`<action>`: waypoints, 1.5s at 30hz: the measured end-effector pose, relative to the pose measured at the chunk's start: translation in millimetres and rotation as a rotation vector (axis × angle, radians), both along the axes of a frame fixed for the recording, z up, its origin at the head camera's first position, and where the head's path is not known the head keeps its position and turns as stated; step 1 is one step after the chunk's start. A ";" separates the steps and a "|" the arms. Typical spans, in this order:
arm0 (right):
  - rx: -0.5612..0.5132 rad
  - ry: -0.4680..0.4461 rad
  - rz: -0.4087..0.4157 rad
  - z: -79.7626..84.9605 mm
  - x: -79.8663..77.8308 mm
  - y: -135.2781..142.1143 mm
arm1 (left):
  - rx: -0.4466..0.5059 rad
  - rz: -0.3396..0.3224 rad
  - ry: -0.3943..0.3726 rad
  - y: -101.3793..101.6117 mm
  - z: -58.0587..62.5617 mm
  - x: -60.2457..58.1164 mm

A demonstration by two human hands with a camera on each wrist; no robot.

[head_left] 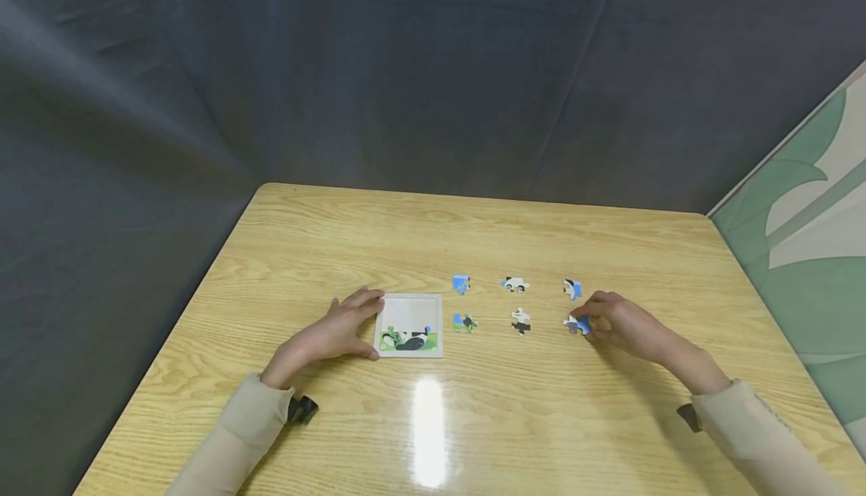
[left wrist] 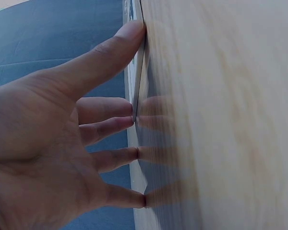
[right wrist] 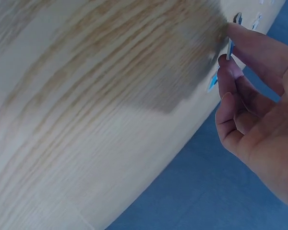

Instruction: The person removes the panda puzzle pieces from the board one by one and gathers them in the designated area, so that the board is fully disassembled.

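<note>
At the left side of a white-rimmed puzzle tray, my left hand rests with fingers spread, thumb at the near corner and fingertips by the far one. In the left wrist view the thumb lies along the tray's edge and the other fingertips reach down to the table. Fitted pieces showing a panda on green fill the tray's near part; its far part is bare white. My right hand pinches a blue, white and dark jigsaw piece between thumb and fingers, tilted on edge in the right wrist view.
Several loose jigsaw pieces lie in two rows right of the tray: a blue one, a panda-face one, a blue-and-black one, a green-and-blue one and a black-and-white one. Dark cloth hangs behind the wooden table.
</note>
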State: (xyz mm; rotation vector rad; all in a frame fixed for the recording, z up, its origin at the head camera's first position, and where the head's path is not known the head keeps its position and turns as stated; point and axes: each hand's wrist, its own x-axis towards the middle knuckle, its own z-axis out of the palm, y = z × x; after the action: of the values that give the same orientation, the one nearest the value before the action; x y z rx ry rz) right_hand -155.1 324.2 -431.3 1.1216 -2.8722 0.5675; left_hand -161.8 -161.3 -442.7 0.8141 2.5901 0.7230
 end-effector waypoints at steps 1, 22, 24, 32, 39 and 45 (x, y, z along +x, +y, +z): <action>0.005 -0.010 -0.004 0.1 0.0 0.3 | 0.000 0.001 0.001 0.0 0.1 0.0; 0.006 -0.059 -0.040 -2.9 0.2 -0.7 | -0.001 0.008 0.004 0.7 -0.5 -0.4; 0.000 -0.069 -0.044 -2.7 0.6 -1.0 | -0.004 0.010 0.005 0.8 -0.6 -0.5; 0.000 -0.051 -0.075 7.3 2.7 -4.9 | -0.003 0.008 0.002 1.5 -0.3 0.3; -0.063 -0.025 -0.113 20.2 0.2 -41.6 | -0.008 0.008 0.007 0.8 -1.2 -0.2; -0.151 0.006 -0.076 21.1 -2.4 -103.2 | 0.001 0.013 0.010 -2.7 -0.7 0.1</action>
State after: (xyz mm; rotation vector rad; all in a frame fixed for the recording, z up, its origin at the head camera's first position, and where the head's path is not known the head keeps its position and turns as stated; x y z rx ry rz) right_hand -157.5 221.0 -410.2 0.9870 -2.7975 0.7606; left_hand -161.6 -164.1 -443.4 0.8036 2.6060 0.7256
